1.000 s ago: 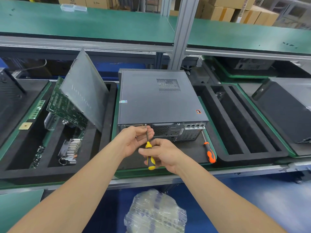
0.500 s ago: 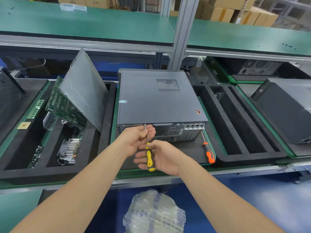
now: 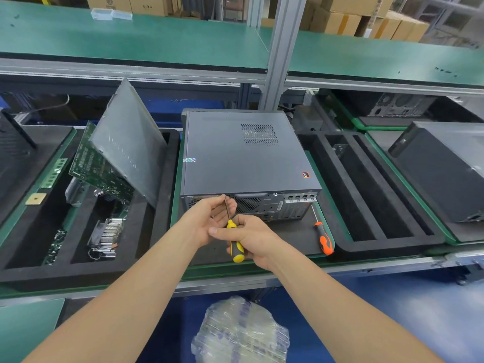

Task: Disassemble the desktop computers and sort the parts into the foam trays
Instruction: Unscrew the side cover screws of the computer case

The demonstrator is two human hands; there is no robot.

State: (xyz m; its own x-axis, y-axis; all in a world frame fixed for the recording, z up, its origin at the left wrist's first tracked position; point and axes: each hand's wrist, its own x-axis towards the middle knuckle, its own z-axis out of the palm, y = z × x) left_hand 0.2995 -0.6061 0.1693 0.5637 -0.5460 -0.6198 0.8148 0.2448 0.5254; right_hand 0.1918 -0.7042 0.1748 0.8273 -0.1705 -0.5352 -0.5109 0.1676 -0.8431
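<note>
Centre of frame: grey desktop computer (image 3: pixel 246 158) lies flat on a black mat (image 3: pixel 288 239) with a green edge, rear panel toward the camera, lid on.

Right hand (image 3: pixel 252 238) is wrapped round the handle of a yellow-and-black screwdriver (image 3: pixel 235 246), thumb across the top of the grip. The shaft runs up to the top edge of the rear panel, left of the round vent. Left hand (image 3: pixel 209 218) has thumb and fingers curled round the shaft near the tip, knuckles against the panel. Can't tell whether the tip sits in a screw; the fingers hide it.

Just right of the hands an orange screwdriver (image 3: pixel 324 241) lies on the mat, tip pointing at the case, touching neither hand.

Left of the case: black foam tray (image 3: pixel 163 218). A grey side panel (image 3: pixel 128 150) leans tilted in it, with a green motherboard (image 3: pixel 97 169) propped behind it. A finned heatsink (image 3: pixel 107 235) lies in the near slot. A green RAM stick (image 3: pixel 53 172) lies by the tray's left edge.

Right of the case: second foam tray (image 3: pixel 379 247) with long slots, mostly bare. Far right, another dark computer case (image 3: pixel 445 169).

Top of frame: green shelf (image 3: pixel 131 40), cardboard boxes (image 3: pixel 353 19) behind it. Bottom centre, below the bench: bundle of bubble wrap (image 3: pixel 241 331).
</note>
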